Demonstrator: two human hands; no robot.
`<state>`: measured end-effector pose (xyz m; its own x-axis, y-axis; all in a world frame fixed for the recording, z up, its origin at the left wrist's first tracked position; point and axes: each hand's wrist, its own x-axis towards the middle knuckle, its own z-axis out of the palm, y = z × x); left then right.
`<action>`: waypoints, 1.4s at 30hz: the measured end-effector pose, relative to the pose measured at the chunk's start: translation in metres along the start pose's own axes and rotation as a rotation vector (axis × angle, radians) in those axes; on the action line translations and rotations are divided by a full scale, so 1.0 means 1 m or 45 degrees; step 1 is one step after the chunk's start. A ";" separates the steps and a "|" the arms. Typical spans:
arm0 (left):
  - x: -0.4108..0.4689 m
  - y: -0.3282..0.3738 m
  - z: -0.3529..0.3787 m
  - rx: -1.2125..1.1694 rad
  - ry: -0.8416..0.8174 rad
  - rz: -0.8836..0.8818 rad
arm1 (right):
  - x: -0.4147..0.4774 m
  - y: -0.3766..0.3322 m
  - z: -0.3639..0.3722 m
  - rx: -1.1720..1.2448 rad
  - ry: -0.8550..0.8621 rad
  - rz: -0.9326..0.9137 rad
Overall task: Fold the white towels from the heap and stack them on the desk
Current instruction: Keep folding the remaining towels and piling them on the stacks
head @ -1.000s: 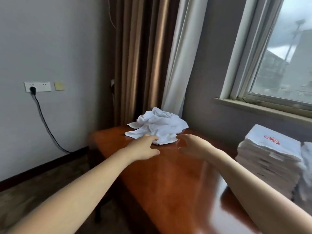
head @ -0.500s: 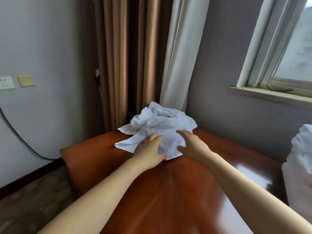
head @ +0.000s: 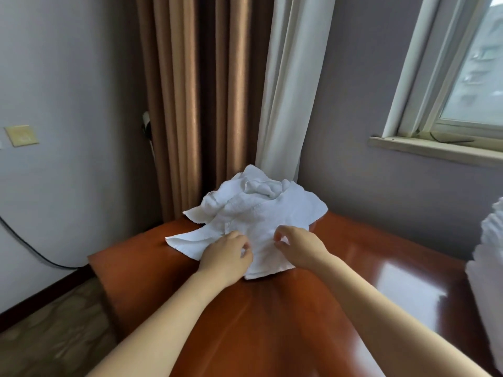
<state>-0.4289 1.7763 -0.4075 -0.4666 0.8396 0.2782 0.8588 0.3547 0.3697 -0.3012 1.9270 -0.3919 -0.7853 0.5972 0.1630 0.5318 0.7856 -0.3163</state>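
A heap of crumpled white towels (head: 255, 210) lies at the far corner of the glossy brown desk (head: 272, 322). My left hand (head: 227, 258) rests on the near edge of the top towel, fingers curled into the cloth. My right hand (head: 300, 247) sits just to its right on the same towel, thumb and fingers pinching the fabric. The stack of folded white towels (head: 490, 257) shows only as a strip at the right edge of the view.
Brown and white curtains (head: 206, 99) hang behind the heap. A window sill (head: 435, 148) runs along the right wall. The desk's left edge drops to the floor (head: 49, 338), and a black cable (head: 30, 246) hangs on the left wall.
Both hands went forward from the bare desk onto the towel heap, and their fingers have curled from flat into the top towel. The view has drawn closer and turned left.
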 end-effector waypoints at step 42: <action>-0.153 0.216 -0.153 -0.593 0.217 0.521 | -0.285 -0.029 -0.194 0.463 0.465 0.154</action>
<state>-0.2043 1.6611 -0.2349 -0.1810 0.7782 0.6013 0.8105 -0.2284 0.5395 -0.0311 1.7648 -0.2480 -0.5288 0.7487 0.3998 0.4165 0.6393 -0.6463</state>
